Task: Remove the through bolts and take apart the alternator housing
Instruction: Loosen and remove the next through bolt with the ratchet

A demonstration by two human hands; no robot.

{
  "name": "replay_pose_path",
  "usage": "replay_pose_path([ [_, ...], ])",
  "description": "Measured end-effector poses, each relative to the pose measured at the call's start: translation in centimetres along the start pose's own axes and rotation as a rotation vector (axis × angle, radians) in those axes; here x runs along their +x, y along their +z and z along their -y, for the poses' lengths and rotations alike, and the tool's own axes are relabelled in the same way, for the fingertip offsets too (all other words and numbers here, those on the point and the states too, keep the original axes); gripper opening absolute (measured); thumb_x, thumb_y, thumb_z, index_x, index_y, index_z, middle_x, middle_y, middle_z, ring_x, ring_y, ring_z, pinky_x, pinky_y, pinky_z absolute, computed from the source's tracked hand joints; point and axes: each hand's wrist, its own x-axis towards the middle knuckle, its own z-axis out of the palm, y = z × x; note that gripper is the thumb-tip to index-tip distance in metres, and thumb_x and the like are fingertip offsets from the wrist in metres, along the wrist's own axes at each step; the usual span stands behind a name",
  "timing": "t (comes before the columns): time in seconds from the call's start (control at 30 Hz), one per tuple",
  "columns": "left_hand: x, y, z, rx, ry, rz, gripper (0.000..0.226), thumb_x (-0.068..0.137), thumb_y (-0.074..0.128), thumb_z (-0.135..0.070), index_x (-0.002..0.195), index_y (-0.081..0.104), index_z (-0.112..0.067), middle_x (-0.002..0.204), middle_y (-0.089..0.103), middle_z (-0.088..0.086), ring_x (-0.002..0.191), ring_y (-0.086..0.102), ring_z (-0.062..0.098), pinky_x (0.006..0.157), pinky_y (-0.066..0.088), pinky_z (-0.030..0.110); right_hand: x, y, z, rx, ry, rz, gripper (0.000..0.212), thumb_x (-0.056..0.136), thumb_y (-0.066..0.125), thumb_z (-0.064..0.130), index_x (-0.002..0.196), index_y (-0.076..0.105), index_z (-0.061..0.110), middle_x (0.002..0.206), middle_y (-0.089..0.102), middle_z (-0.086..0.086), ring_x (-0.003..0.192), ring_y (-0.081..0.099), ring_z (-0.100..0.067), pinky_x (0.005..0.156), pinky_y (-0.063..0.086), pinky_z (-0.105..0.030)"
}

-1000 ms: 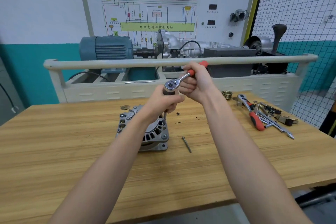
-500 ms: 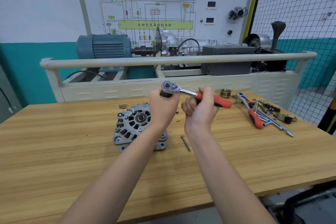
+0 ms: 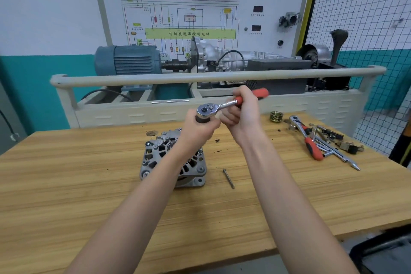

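Silver cast-aluminium alternator (image 3: 155, 158) sits on the light wooden workbench (image 3: 66, 184), partly hidden by the left forearm. Left hand (image 3: 200, 129) is wrapped round the dark socket just under the head of the chrome ratchet with red-orange handle (image 3: 224, 104), directly above the alternator's right edge. Right hand (image 3: 242, 115) is curled round the ratchet's handle. One loose slim steel through bolt (image 3: 228, 178) lies on the bench just right of the alternator. A second red-handled ratchet (image 3: 308, 138) lies well apart at right among scattered tools.
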Motion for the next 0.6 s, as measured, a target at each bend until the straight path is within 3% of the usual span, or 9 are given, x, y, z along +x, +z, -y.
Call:
replay_pose_path([
  [0.1, -0.1, 1.1, 0.5, 0.005, 0.030, -0.254, 0.040, 0.079, 0.055, 0.008, 0.055, 0.036, -0.017, 0.047, 0.033, -0.010, 0.046, 0.026, 0.007, 0.047, 0.024, 0.026, -3.3, -0.2, -2.5, 0.112, -0.260, -0.234, 0.038, 0.086, 0.049, 0.008, 0.053, 0.037, 0.022, 0.039, 0.025, 0.008, 0.032, 0.019, -0.008, 0.036, 0.019, -0.017],
  [0.17, -0.4, 1.9, 0.7, 0.042, 0.060, -0.380, 0.049, 0.080, 0.055, 0.012, 0.052, 0.032, -0.022, 0.042, 0.033, -0.014, 0.044, 0.025, 0.003, 0.044, 0.023, 0.018, -5.3, 0.0, -4.1, 0.164, -0.374, -0.267, 0.037, 0.081, 0.053, 0.012, 0.049, 0.042, 0.027, 0.042, 0.026, 0.006, 0.033, 0.022, -0.009, 0.038, 0.022, -0.018],
  [0.27, -0.8, 2.3, 1.0, 0.064, 0.088, -0.437, 0.052, 0.078, 0.055, 0.013, 0.051, 0.031, -0.024, 0.041, 0.034, -0.013, 0.045, 0.026, 0.003, 0.044, 0.022, 0.017, -6.0, -0.1, -4.8, 0.184, -0.389, -0.245, 0.031, 0.076, 0.054, 0.017, 0.051, 0.039, 0.027, 0.041, 0.024, 0.006, 0.033, 0.020, -0.009, 0.038, 0.021, -0.019],
  [0.37, -0.9, 1.8, 0.6, 0.089, 0.084, -0.361, 0.043, 0.077, 0.057, 0.010, 0.050, 0.036, -0.016, 0.045, 0.035, -0.012, 0.046, 0.028, 0.004, 0.044, 0.024, 0.017, -4.3, -0.5, -3.3, 0.160, -0.304, -0.210, 0.033, 0.083, 0.050, 0.010, 0.058, 0.031, 0.018, 0.038, 0.021, 0.006, 0.032, 0.016, -0.009, 0.037, 0.018, -0.017],
  [0.47, -1.2, 1.1, -0.2, 0.174, 0.076, -0.195, 0.028, 0.074, 0.060, 0.010, 0.051, 0.043, 0.009, 0.047, 0.040, 0.008, 0.046, 0.033, 0.011, 0.047, 0.030, 0.023, -1.5, -0.9, -0.5, 0.062, -0.073, -0.062, 0.045, 0.088, 0.043, 0.009, 0.047, 0.028, 0.021, 0.034, 0.017, 0.007, 0.030, 0.013, -0.008, 0.034, 0.014, -0.015],
  [0.6, -0.6, -0.4, -0.9, 0.134, -0.019, 0.121, 0.034, 0.080, 0.059, 0.011, 0.051, 0.046, -0.002, 0.041, 0.044, 0.001, 0.041, 0.039, 0.014, 0.048, 0.037, 0.023, 1.5, -0.3, 2.0, -0.131, 0.208, 0.250, 0.050, 0.091, 0.035, 0.012, 0.042, 0.026, 0.018, 0.031, 0.018, 0.007, 0.031, 0.007, -0.007, 0.034, 0.008, -0.016],
])
